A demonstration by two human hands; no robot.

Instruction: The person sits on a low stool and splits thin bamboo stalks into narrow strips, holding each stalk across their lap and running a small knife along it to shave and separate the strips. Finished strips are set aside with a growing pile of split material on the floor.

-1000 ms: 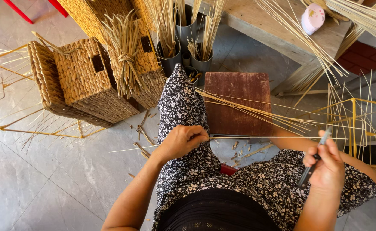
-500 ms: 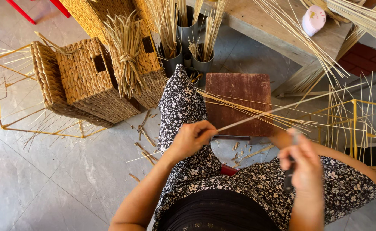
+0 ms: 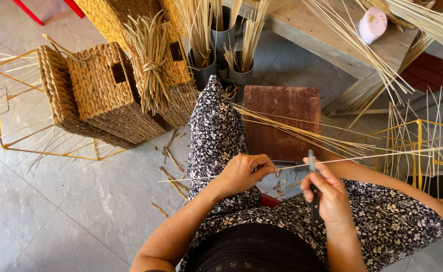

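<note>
Left hand: your left hand [image 3: 244,174] is clenched on a thin pale reed strip [image 3: 383,153], pinching it over your left knee.
Right hand: your right hand [image 3: 330,194] is closed around a small dark-handled knife [image 3: 313,189], blade pointing up and meeting the strip.
Reed strip: it runs nearly level from left of your left hand, across both hands, out toward the right edge, held in the air above your lap.
Lap: patterned black-and-white fabric [image 3: 216,131] covers both legs; left leg stretched forward.
Ahead: a reddish-brown wooden block [image 3: 282,121] lies on the floor just beyond your hands, loose reeds fanned across it.
Left side: woven baskets [image 3: 100,95] stand on the grey tile floor [image 3: 55,211], a tied bundle of dried fibre [image 3: 148,65] leaning against them; a yellow wire frame [image 3: 10,100] sits beside them.
Far centre: grey pots [image 3: 204,73] holding upright reeds.
Right side: a second yellow frame [image 3: 420,146] with reeds standing in it crowds your right arm.
Top right: a wooden surface [image 3: 327,38] with long reeds and a small pink-and-white container [image 3: 372,24].
Floor: short offcuts [image 3: 171,168] are scattered near your left knee.
</note>
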